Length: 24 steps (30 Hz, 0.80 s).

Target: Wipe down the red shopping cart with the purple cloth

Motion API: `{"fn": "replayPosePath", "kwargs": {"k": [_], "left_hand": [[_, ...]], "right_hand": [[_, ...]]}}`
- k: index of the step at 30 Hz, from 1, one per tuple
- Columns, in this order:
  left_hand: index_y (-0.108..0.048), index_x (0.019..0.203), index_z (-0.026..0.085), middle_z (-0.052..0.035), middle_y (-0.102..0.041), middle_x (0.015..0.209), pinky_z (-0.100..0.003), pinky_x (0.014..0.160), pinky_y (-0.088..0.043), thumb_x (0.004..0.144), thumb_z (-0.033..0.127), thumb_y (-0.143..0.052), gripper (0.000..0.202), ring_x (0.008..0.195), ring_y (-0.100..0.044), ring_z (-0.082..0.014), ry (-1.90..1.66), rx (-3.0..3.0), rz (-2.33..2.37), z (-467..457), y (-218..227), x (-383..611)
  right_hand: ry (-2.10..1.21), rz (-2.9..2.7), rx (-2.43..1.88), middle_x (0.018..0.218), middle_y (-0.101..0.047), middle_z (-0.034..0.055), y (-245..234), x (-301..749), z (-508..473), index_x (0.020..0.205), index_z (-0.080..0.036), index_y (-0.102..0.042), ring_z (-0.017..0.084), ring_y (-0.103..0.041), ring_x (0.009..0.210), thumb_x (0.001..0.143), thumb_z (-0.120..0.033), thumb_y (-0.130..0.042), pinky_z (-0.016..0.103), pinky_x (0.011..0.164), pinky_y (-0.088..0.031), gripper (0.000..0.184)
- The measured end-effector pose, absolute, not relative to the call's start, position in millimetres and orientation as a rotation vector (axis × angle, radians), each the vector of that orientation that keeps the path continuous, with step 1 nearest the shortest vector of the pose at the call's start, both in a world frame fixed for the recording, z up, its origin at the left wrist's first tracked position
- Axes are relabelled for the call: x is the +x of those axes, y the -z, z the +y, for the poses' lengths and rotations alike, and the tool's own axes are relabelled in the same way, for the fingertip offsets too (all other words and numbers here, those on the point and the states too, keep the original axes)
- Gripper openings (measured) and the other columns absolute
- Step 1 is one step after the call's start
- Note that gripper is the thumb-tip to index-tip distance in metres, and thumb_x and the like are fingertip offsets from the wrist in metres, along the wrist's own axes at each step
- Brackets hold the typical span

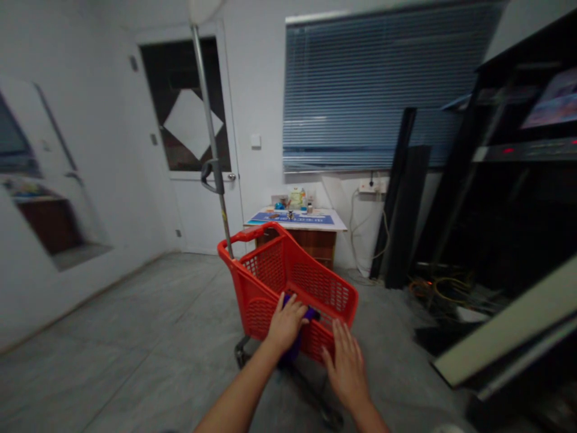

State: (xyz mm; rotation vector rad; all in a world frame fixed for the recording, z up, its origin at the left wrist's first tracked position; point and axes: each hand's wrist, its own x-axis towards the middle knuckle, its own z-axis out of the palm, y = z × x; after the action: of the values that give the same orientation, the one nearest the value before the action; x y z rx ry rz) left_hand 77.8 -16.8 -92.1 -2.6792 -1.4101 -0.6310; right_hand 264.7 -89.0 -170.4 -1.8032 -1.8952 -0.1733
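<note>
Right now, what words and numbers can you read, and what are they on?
None can be read clearly.
Blue sheet: white characters, too blurred.
Bottles: any labels too small.
Screen: too blurred to tell.
Red cart: no writing that I can see.

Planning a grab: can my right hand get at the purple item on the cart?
Probably yes: the left hand covers part of the purple item, but some shows uncovered toward the right hand.

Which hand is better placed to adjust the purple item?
Probably the left hand: it appears to rest on the purple item, while the right hand is farther right, by the red cart.
</note>
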Motion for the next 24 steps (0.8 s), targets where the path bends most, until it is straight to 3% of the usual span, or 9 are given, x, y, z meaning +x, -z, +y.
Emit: {"fn": "replayPosePath", "kwargs": {"k": [5,11,18,24], "left_hand": [[-0.055,0.125,0.026,-0.0042,-0.059,0.134,-0.056,0.117,-0.012,0.095,0.028,-0.049,0.03,0.138,-0.035,-0.0231,0.64,-2.601,-1.482,-7,94,60],[-0.057,0.124,0.027,-0.0034,-0.059,0.133,-0.054,0.118,-0.013,0.096,0.031,-0.048,0.03,0.138,-0.036,-0.0227,0.567,-2.672,-1.448,2,97,59],[-0.057,0.125,0.028,-0.0029,-0.057,0.137,-0.058,0.116,-0.011,0.097,0.033,-0.043,0.032,0.139,-0.034,-0.0256,0.503,-2.658,-1.544,25,88,43],[-0.056,0.127,0.028,-0.0022,-0.057,0.136,-0.053,0.118,-0.01,0.097,0.034,-0.04,0.034,0.141,-0.029,-0.0226,0.543,-2.706,-1.428,22,96,43]], "right_hand": [[0.097,-2.007,-1.788,0.154,-0.028,0.0033,166,251,-81,0.149,-0.017,-0.028,0.021,-0.018,0.144,0.095,-0.047,-0.032,0.042,0.116,-0.019,0.062],[0.04,-2.049,-1.768,0.154,-0.027,0.0035,158,225,-59,0.148,-0.017,-0.03,0.021,-0.017,0.144,0.095,-0.051,-0.031,0.043,0.117,-0.019,0.063],[0.023,-2.107,-1.731,0.153,-0.029,0.0033,154,210,-37,0.147,-0.018,-0.032,0.022,-0.017,0.144,0.095,-0.052,-0.032,0.043,0.116,-0.019,0.062],[0.061,-2.066,-1.741,0.154,-0.028,0.004,158,208,-41,0.147,-0.017,-0.032,0.023,-0.018,0.144,0.094,-0.052,-0.034,0.043,0.116,-0.02,0.064]]}}
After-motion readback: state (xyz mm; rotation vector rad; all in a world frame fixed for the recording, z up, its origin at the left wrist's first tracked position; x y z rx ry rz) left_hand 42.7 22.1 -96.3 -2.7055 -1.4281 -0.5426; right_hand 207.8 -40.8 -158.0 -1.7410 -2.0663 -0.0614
